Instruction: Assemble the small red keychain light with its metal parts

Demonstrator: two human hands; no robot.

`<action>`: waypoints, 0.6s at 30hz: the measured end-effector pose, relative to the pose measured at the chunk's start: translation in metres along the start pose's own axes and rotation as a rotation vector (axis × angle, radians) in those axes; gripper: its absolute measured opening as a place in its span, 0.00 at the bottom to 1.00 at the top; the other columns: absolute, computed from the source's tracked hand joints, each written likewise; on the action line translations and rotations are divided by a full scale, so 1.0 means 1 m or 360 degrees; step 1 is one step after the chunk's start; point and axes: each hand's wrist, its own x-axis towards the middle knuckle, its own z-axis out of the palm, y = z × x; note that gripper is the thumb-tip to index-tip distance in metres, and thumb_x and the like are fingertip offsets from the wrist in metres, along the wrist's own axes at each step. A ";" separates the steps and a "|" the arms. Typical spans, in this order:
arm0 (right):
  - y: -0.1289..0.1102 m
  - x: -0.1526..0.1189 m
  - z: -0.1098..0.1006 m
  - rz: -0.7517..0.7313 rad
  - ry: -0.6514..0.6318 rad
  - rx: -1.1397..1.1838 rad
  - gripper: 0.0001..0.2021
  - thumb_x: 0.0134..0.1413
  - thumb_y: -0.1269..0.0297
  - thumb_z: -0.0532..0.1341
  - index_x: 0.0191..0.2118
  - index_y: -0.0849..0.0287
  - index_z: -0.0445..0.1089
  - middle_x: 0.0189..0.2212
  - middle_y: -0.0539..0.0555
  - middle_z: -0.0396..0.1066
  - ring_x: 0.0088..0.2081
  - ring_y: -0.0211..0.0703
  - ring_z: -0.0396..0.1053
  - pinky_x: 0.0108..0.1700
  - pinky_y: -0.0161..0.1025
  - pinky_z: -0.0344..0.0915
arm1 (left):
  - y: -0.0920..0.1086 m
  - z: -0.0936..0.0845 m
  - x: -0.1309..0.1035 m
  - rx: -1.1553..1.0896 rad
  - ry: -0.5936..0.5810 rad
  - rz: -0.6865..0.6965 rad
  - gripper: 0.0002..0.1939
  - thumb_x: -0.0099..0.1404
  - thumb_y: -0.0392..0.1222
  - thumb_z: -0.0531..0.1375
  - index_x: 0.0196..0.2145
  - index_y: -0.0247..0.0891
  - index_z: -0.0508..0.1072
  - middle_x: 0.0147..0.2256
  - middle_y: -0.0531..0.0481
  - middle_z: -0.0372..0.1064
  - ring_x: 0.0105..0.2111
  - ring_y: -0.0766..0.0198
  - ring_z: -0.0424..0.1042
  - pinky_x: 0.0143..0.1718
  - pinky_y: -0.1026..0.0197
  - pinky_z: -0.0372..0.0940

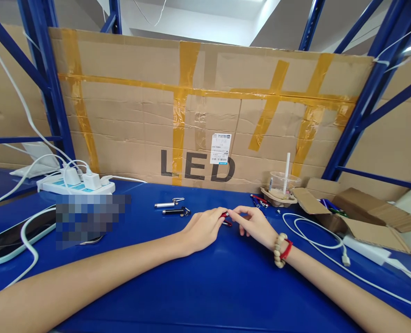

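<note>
My left hand is closed around a small red tube, its fingers hiding most of it. At the tube's right end, my right hand has its index finger and thumb drawn together in a pinch. Just below, another small red piece shows, partly covered by the left fingers. Beyond my left hand lie two similar slim tubes with clips, a silver one and a black one. Several red and blue tubes with clips are grouped past my right hand.
On the blue tabletop, a white power strip and a phone stand left. At right are a clear cup with a straw in a cardboard holder, an open cardboard box and a looped white cable. Cardboard walls the back.
</note>
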 end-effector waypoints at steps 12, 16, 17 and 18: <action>-0.004 -0.002 0.001 0.0060 -0.0115 -0.0090 0.19 0.46 0.47 0.54 0.26 0.61 0.66 0.10 0.46 0.59 0.12 0.32 0.56 0.15 0.29 0.55 | -0.001 0.001 -0.001 0.0000 -0.0013 0.0026 0.13 0.66 0.40 0.41 0.45 0.40 0.61 0.42 0.50 0.67 0.42 0.63 0.68 0.42 0.62 0.62; -0.007 -0.003 0.001 0.0078 -0.0130 -0.0107 0.22 0.45 0.44 0.53 0.24 0.61 0.65 0.09 0.46 0.58 0.12 0.32 0.56 0.15 0.30 0.56 | -0.001 0.001 -0.002 -0.0005 -0.0020 0.0033 0.13 0.66 0.40 0.42 0.44 0.40 0.61 0.42 0.51 0.67 0.41 0.63 0.68 0.41 0.62 0.62; -0.006 -0.003 0.001 0.0067 -0.0133 -0.0118 0.22 0.46 0.44 0.52 0.24 0.61 0.65 0.09 0.46 0.58 0.12 0.33 0.57 0.15 0.30 0.56 | -0.001 0.001 -0.002 0.0001 -0.0021 0.0033 0.13 0.66 0.40 0.42 0.44 0.40 0.61 0.43 0.51 0.67 0.42 0.64 0.68 0.41 0.62 0.63; -0.006 -0.003 0.001 0.0053 -0.0138 -0.0131 0.22 0.46 0.44 0.52 0.24 0.61 0.65 0.10 0.46 0.59 0.12 0.33 0.57 0.15 0.30 0.57 | -0.001 0.001 -0.002 0.0007 -0.0024 0.0033 0.13 0.66 0.40 0.42 0.44 0.40 0.61 0.43 0.51 0.67 0.42 0.64 0.67 0.41 0.63 0.63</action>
